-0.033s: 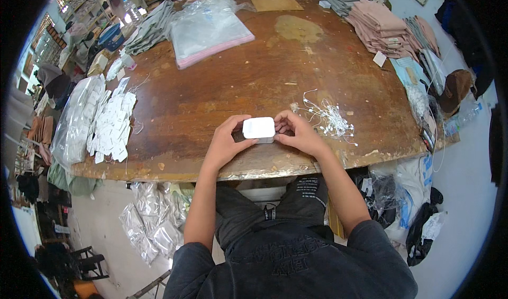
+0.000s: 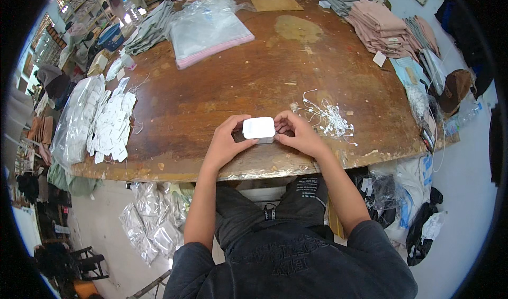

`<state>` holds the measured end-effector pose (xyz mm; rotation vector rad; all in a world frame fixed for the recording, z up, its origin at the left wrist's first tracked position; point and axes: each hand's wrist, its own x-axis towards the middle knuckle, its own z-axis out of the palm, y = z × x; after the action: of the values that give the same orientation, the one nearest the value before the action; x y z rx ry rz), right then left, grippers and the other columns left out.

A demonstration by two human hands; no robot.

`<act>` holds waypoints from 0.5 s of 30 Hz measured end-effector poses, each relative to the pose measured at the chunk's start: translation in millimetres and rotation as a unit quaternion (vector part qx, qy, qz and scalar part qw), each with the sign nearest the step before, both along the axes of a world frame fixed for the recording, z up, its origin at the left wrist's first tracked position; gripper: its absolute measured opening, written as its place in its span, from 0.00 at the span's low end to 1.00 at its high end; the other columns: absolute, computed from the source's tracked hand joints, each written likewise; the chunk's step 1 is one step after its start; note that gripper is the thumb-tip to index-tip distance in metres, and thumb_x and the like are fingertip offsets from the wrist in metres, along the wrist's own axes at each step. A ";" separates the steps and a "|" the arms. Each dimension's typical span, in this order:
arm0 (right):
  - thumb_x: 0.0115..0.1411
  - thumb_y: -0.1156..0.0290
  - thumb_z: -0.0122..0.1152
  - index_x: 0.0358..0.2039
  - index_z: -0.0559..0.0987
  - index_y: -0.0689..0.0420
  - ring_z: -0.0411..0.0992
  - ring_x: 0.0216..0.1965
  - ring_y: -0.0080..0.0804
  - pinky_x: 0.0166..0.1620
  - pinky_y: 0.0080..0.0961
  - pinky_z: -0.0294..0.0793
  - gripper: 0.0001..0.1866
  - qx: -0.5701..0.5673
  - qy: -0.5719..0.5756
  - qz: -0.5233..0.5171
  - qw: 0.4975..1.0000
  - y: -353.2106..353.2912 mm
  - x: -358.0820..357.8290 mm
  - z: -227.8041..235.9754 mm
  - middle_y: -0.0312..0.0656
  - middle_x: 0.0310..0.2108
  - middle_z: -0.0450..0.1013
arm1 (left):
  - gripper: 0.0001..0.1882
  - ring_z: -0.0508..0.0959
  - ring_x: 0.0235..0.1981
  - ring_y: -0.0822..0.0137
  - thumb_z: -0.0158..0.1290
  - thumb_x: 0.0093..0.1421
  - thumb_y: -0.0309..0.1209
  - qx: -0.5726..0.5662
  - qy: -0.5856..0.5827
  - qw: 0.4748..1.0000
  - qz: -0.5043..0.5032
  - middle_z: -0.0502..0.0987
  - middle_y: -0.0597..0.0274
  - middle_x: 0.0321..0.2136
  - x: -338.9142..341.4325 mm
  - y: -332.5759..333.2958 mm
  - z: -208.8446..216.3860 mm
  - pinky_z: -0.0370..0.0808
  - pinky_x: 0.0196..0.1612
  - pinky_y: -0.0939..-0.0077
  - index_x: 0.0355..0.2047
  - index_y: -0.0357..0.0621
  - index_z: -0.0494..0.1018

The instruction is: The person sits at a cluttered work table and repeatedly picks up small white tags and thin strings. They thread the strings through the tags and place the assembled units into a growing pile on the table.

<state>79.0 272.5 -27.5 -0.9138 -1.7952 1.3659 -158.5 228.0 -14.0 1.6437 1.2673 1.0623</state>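
At the table's near edge, a white round-cornered block (image 2: 259, 129), which looks like a squared-up stack of paper tags, sits between my hands. My left hand (image 2: 230, 139) grips its left side, the thumb along the front edge and the fingers behind. My right hand (image 2: 297, 133) closes on the right end with curled fingers and thumb. Just right of that hand lies a tangle of white tag strings (image 2: 332, 120). Farther to the left is a spread heap of white tags (image 2: 114, 122), beside a clear plastic bag (image 2: 76, 119).
The brown wooden table (image 2: 211, 95) has a worn front edge. Clear plastic sleeves (image 2: 209, 37) lie toward the back, near grey folded cloth (image 2: 151, 29). Pink folded garments (image 2: 378, 26) are stacked at the far right. Silvery plastic packs (image 2: 153, 225) lie below the table on the left.
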 end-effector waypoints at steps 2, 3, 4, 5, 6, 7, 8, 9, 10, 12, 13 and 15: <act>0.54 0.77 0.65 0.43 0.73 0.59 0.74 0.39 0.28 0.46 0.24 0.75 0.16 0.049 -0.022 -0.021 0.998 -4.9 -1.4 2.6 0.40 0.38 0.73 | 0.31 0.75 0.52 0.57 0.69 0.46 0.32 0.013 0.029 0.999 0.000 0.74 0.54 0.50 2.6 0.2 3.0 0.71 0.55 0.66 0.51 0.39 0.73; 0.54 0.77 0.64 0.42 0.74 0.60 0.74 0.39 0.29 0.45 0.24 0.76 0.15 0.089 -0.037 -0.033 0.995 -4.9 -2.6 4.4 0.41 0.38 0.73 | 0.31 0.75 0.52 0.57 0.68 0.47 0.32 0.070 0.052 0.996 -0.003 0.74 0.54 0.51 4.2 4.8 5.2 0.70 0.56 0.66 0.51 0.39 0.73; 0.54 0.78 0.63 0.42 0.74 0.61 0.75 0.39 0.30 0.45 0.25 0.76 0.14 0.120 -0.052 -0.043 0.990 -8.2 -3.5 5.6 0.41 0.38 0.74 | 0.30 0.75 0.52 0.57 0.68 0.47 0.33 0.106 0.083 0.991 -0.004 0.74 0.55 0.52 7.1 4.7 6.3 0.70 0.56 0.66 0.51 0.39 0.73; 0.54 0.78 0.63 0.41 0.74 0.61 0.75 0.38 0.31 0.44 0.26 0.76 0.13 0.133 -0.046 -0.052 0.989 -9.2 -4.8 7.0 0.42 0.37 0.74 | 0.30 0.75 0.52 0.57 0.68 0.47 0.33 0.142 0.115 0.983 -0.005 0.73 0.55 0.52 9.9 6.8 7.4 0.70 0.56 0.66 0.51 0.39 0.73; 0.55 0.78 0.63 0.40 0.74 0.62 0.76 0.38 0.32 0.44 0.26 0.77 0.12 0.145 -0.040 -0.060 0.987 -11.3 -5.8 7.9 0.43 0.37 0.74 | 0.29 0.73 0.54 0.53 0.67 0.49 0.35 0.147 0.094 0.985 -0.020 0.74 0.53 0.52 13.3 7.9 7.9 0.68 0.57 0.63 0.50 0.39 0.73; 0.55 0.78 0.62 0.40 0.75 0.63 0.77 0.37 0.33 0.43 0.27 0.77 0.12 0.157 -0.035 -0.068 0.985 -12.7 -7.1 8.6 0.45 0.36 0.75 | 0.28 0.73 0.54 0.52 0.67 0.49 0.35 0.134 0.101 0.985 -0.026 0.74 0.52 0.52 16.3 9.5 8.0 0.68 0.58 0.63 0.50 0.40 0.73; 0.55 0.78 0.62 0.39 0.75 0.63 0.77 0.37 0.35 0.42 0.28 0.77 0.11 0.166 -0.042 -0.079 0.982 -14.4 -8.3 8.9 0.45 0.36 0.75 | 0.28 0.72 0.55 0.52 0.66 0.50 0.35 0.134 0.107 0.985 -0.037 0.74 0.52 0.51 19.3 11.4 7.8 0.68 0.58 0.62 0.50 0.40 0.74; 0.55 0.78 0.62 0.39 0.75 0.63 0.77 0.36 0.36 0.42 0.29 0.77 0.11 0.176 -0.049 -0.090 0.979 -16.2 -9.6 8.8 0.46 0.35 0.75 | 0.27 0.72 0.55 0.52 0.66 0.50 0.34 0.130 0.113 0.984 -0.045 0.74 0.52 0.51 21.6 12.9 7.2 0.67 0.59 0.62 0.50 0.40 0.74; 0.55 0.78 0.61 0.38 0.75 0.64 0.77 0.36 0.38 0.41 0.30 0.78 0.10 0.181 -0.060 -0.105 0.976 -17.5 -11.1 8.3 0.47 0.35 0.75 | 0.25 0.72 0.55 0.51 0.65 0.50 0.34 0.162 0.132 0.977 -0.039 0.74 0.52 0.51 24.2 13.1 6.0 0.67 0.58 0.60 0.49 0.40 0.74; 0.55 0.79 0.61 0.38 0.75 0.64 0.77 0.35 0.40 0.41 0.31 0.78 0.10 0.213 -0.062 -0.127 0.967 -20.2 -14.6 6.3 0.49 0.34 0.75 | 0.22 0.71 0.54 0.50 0.64 0.51 0.34 0.220 0.171 0.960 -0.025 0.74 0.52 0.50 27.6 12.5 2.9 0.67 0.57 0.58 0.46 0.40 0.75; 0.54 0.79 0.61 0.38 0.75 0.64 0.77 0.35 0.42 0.40 0.32 0.77 0.10 0.232 -0.062 -0.138 0.961 -21.1 -16.4 5.0 0.49 0.34 0.75 | 0.23 0.71 0.55 0.50 0.64 0.52 0.33 0.219 0.178 0.959 -0.020 0.74 0.52 0.50 28.4 12.1 1.4 0.66 0.59 0.57 0.47 0.40 0.75; 0.56 0.78 0.60 0.36 0.76 0.64 0.76 0.35 0.45 0.39 0.34 0.76 0.07 0.218 -0.071 -0.162 0.960 -21.5 -19.8 2.4 0.50 0.33 0.74 | 0.23 0.69 0.57 0.49 0.63 0.53 0.33 0.216 0.196 0.956 -0.018 0.74 0.51 0.51 28.7 11.5 -1.1 0.64 0.61 0.56 0.49 0.41 0.74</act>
<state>59.3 251.0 -25.1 -1.0213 -1.8480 0.6779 -129.8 239.5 -15.1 2.2906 1.3030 1.0792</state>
